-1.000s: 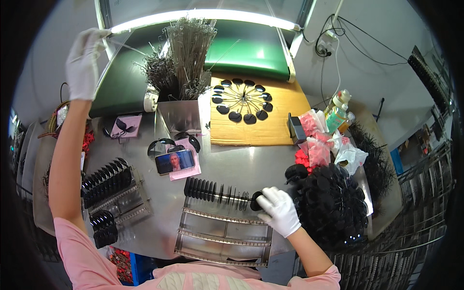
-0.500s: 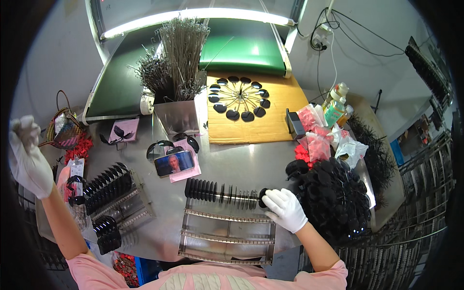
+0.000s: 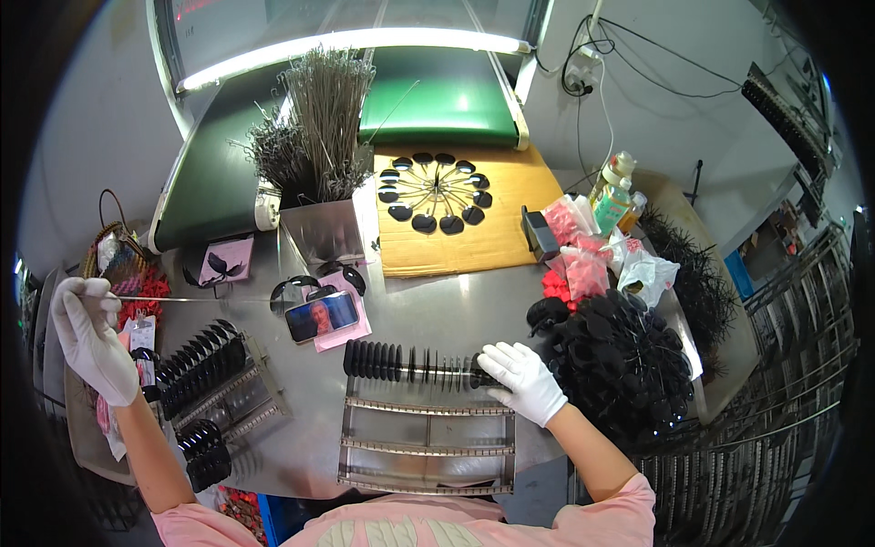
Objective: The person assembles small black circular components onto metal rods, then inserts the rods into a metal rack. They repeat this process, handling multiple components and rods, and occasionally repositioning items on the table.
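Observation:
My gloved left hand [image 3: 94,342] is raised at the left, its fingers pinching one end of a thin metal rod [image 3: 196,299] that points right across the table. My gloved right hand [image 3: 522,378] has its fingers closed on a dark lens [image 3: 478,372] at the right end of a row of upright dark lenses [image 3: 372,361]. That row stands in the top rail of a metal rack [image 3: 428,449] in front of me. The rack's lower rails hold no lenses. My right fingertips partly cover the lens they hold.
A second rack [image 3: 248,394] with dark lenses stands left. Beyond are a phone [image 3: 322,316] on pink paper and a metal bin [image 3: 326,232] of wire hooks. Cardboard [image 3: 410,260] carries a ring of lenses on wires. A heap of black lenses [image 3: 620,365] lies right.
My left hand has come down and inward, and a thin metal rod now shows in its fingers. My right hand has shifted slightly left at the row's end. The whole view has tilted a little.

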The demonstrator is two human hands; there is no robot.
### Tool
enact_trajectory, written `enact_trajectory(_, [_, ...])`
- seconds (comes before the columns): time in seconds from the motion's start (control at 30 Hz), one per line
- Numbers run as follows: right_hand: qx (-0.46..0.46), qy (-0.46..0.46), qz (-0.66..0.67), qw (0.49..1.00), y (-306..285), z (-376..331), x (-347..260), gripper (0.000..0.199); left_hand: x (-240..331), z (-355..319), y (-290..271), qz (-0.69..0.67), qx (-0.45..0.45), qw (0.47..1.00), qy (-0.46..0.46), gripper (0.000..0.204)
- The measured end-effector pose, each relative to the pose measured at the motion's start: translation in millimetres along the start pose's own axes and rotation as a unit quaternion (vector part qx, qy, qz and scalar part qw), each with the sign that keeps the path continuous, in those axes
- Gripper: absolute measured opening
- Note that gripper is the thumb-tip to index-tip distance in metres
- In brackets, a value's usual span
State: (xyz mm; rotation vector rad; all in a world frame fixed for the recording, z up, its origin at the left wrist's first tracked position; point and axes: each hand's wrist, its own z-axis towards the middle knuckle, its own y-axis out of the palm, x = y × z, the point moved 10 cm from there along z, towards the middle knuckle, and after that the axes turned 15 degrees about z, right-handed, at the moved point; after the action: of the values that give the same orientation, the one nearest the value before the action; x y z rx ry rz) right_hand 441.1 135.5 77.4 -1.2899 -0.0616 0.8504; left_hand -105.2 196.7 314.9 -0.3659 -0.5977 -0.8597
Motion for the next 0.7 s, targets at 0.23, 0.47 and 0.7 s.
enact_trajectory(0.23, [0.088, 0.031, 0.110, 0.990, -8.9, -14.6, -44.9, 0.062, -9.8, -55.3, 33.9, 0.074, -0.044, 0.993, -0.085, 0.019])
enact_trajectory(0.47, [-0.301, 0.407, 0.201, 0.839, 98.8, -107.8, -95.0, 0.053, -47.2, -106.1, 68.2, 0.107, -0.064, 0.982, -0.145, 0.018])
enact_trajectory(0.7, [-0.080, 0.237, 0.083, 0.965, 26.3, -60.6, -116.6, 0.042, -61.4, -223.9, 158.0, 0.135, -0.206, 0.958, -0.149, 0.017])
